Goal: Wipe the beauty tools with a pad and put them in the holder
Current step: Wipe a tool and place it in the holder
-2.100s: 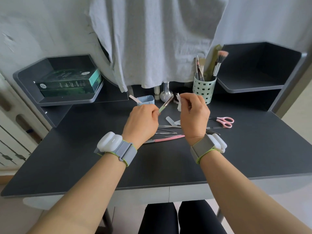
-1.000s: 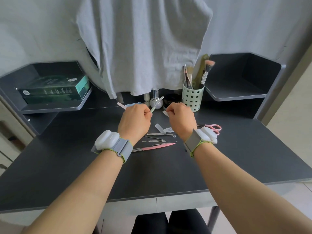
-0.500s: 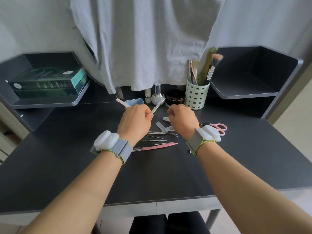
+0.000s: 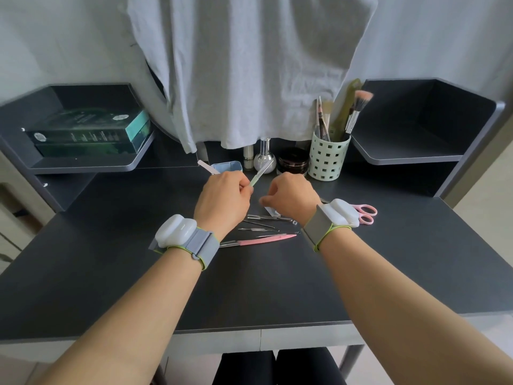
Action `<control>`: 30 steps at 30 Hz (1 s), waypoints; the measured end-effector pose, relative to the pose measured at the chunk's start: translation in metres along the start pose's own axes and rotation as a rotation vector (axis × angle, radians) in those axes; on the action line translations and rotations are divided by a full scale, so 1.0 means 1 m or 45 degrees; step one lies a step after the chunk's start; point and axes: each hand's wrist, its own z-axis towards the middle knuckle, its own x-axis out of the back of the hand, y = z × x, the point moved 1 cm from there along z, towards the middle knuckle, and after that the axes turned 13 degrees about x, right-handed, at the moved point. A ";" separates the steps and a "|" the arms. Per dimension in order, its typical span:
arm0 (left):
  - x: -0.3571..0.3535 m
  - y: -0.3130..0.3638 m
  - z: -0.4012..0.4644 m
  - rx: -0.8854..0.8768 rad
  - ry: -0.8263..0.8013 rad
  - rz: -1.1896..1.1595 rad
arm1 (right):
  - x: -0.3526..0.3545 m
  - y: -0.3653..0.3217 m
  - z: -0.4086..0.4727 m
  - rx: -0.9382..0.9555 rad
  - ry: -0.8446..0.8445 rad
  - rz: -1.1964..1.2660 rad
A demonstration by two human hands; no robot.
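My left hand [image 4: 222, 201] grips a slim pale-green tool [image 4: 259, 175] whose metal tip points up and to the right. My right hand [image 4: 291, 197] hovers low over the desk beside it, fingers curled downward. The pad is not visible, and I cannot tell whether those fingers hold it. A white wrapper [image 4: 270, 211] lies under that hand. A pink-handled tool [image 4: 261, 240], thin metal tools [image 4: 259, 226] and tweezers [image 4: 268, 217] lie on the dark desk [image 4: 249, 287]. The pale perforated holder [image 4: 329, 159] with brushes stands behind my right hand.
Pink scissors [image 4: 366, 213] lie right of my right wrist. A blue tin [image 4: 226, 165], a nail file [image 4: 205, 166], a silver bottle [image 4: 262, 159] and a dark jar [image 4: 293, 162] line the back. Green boxes [image 4: 88, 132] fill the left shelf. A grey cloth [image 4: 249, 65] hangs above.
My right hand has come down from the tool's tip toward the desk, and the white pad it held is now out of sight. My left hand still holds the green tool.
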 end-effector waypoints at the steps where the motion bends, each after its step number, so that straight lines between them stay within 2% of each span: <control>1: 0.000 -0.001 0.000 0.003 0.000 0.003 | -0.001 -0.001 0.000 -0.026 -0.024 -0.013; 7: -0.001 -0.003 0.000 0.014 -0.001 -0.005 | -0.002 -0.004 -0.001 -0.075 -0.077 -0.055; 14: -0.002 -0.006 -0.001 0.031 -0.002 0.007 | -0.007 -0.006 0.005 -0.068 -0.034 -0.068; 22: 0.001 -0.016 -0.002 0.069 0.030 0.007 | 0.000 -0.005 0.005 -0.030 0.161 0.082; 30: 0.005 -0.018 -0.004 0.071 0.052 0.004 | 0.013 -0.012 -0.010 -0.041 0.244 0.270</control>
